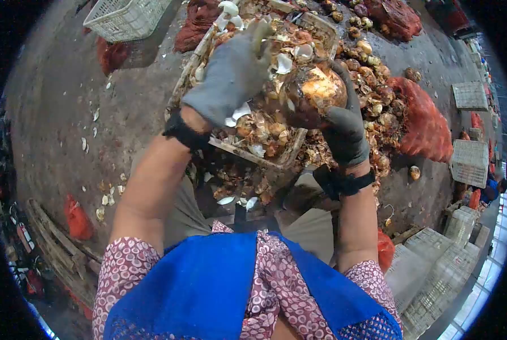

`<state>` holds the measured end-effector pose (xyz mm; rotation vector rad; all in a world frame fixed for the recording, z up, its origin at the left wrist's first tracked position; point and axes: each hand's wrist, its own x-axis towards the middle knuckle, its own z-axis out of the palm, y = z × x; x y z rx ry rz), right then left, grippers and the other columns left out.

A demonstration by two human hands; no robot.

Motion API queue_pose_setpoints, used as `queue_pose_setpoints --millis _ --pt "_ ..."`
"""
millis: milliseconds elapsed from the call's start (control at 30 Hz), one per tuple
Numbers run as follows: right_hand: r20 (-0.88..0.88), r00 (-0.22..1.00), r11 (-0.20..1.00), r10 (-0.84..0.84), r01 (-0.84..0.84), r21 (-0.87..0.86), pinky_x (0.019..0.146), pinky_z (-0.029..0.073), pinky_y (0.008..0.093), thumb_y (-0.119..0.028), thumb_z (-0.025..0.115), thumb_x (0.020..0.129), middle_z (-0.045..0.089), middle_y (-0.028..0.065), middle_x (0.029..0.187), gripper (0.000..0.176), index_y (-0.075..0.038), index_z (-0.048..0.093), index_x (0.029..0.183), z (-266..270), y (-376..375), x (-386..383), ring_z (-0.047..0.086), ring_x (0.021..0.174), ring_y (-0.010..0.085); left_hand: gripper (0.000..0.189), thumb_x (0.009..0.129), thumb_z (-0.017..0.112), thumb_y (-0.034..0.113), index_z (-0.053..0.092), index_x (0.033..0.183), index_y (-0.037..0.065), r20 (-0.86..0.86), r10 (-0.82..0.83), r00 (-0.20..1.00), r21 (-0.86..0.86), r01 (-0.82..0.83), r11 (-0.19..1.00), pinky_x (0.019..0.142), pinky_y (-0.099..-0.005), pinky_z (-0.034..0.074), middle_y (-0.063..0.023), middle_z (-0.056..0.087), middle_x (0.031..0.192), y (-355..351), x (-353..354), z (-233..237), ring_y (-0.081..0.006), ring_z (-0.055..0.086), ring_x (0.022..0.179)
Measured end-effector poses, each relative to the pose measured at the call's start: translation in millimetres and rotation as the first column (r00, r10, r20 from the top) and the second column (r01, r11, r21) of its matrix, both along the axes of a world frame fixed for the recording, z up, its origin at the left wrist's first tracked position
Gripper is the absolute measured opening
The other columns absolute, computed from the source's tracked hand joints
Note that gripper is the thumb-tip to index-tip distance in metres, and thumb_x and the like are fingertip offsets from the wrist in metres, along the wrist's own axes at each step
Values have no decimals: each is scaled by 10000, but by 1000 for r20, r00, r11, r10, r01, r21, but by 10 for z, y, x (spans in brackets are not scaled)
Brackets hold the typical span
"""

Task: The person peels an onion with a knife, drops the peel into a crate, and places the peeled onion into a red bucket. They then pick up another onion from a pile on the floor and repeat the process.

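Note:
My right hand (347, 116), in a grey glove, is closed round a large brown onion (321, 88) with a pale, peeled-looking patch on top. Left of the onion, my left hand (233, 73), also gloved in grey, is raised over a pale crate (293, 161) and smeared by motion. Whether its fingers hold anything cannot be made out. Inside the crate lie onion skins (265, 127) and white peel pieces (284, 63). A dark band circles each wrist.
A heap of onions (372, 105) lies beside the crate, against a red mesh bag (426, 124). A white basket (126, 20) stands at the upper left. More crates (470, 161) line the right side. Wooden planks (61, 249) lie at the lower left.

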<state>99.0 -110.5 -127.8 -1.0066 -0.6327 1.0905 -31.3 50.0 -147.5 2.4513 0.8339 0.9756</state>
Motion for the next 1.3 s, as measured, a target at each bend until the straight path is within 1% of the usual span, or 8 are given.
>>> queue_pose_setpoints --millis 233,600,800,867,967,1033,1167,1300 --pt "-17 994 991 -108 109 80 931 493 356 -105 662 680 535 117 1251 729 -48 388 1353 79 -76 162 571 1098 225 266 912 560 110 567 1165 27 57 -443 895 -168 446 879 627 -357 508 -173 648 856 -392 -273 200 -281 642 705" --pt "346 916 976 -202 217 -4 893 519 343 -76 742 652 567 113 1171 704 -60 443 1289 125 12 148 597 1046 210 329 822 567 111 527 1146 70 -235 -432 871 -310 355 882 645 -453 486 -196 613 803 -407 -336 158 -405 602 754" --pt "750 597 947 -284 295 124 905 515 339 -93 753 655 573 105 1156 676 -51 465 1265 52 7 130 597 1048 204 419 765 617 108 496 1165 69 -393 -391 832 -364 250 897 673 -466 488 -217 623 846 -394 -291 148 -414 610 815" --pt "226 961 984 -157 172 -47 920 508 362 -129 719 681 573 106 1162 642 -42 465 1264 133 -28 52 581 1083 216 433 772 617 112 489 1183 67 -422 -399 814 -357 255 899 687 -464 491 -216 625 860 -384 -276 132 -413 613 829" --pt "-243 970 999 -17 27 39 898 519 367 -147 675 706 575 106 1159 603 -36 467 1262 -58 -101 122 598 1050 221 436 802 594 115 467 1216 64 -460 -400 793 -335 262 905 705 -463 496 -217 628 893 -372 -274 121 -413 617 847" --pt "-244 970 996 -10 32 88 873 529 367 -182 645 723 579 123 1167 593 -24 465 1265 -54 -117 76 616 1021 232 416 847 547 113 439 1246 59 -479 -392 785 -308 268 913 712 -462 499 -222 629 931 -379 -273 189 -416 619 857" --pt "397 903 969 -166 224 -106 914 508 403 -282 603 755 596 141 1160 588 -4 482 1258 40 -119 -17 578 1107 265 476 858 565 156 412 1300 68 -533 -280 799 -150 237 960 712 -457 511 -209 630 1003 -320 -245 61 -397 625 890" --pt "-390 921 999 -14 25 23 969 475 430 -426 564 820 573 157 1234 618 -12 498 1275 -432 -302 136 569 1122 284 595 835 619 230 390 1367 87 -445 -273 853 55 331 942 701 -425 536 -181 624 1105 -288 -213 -72 -335 651 896"
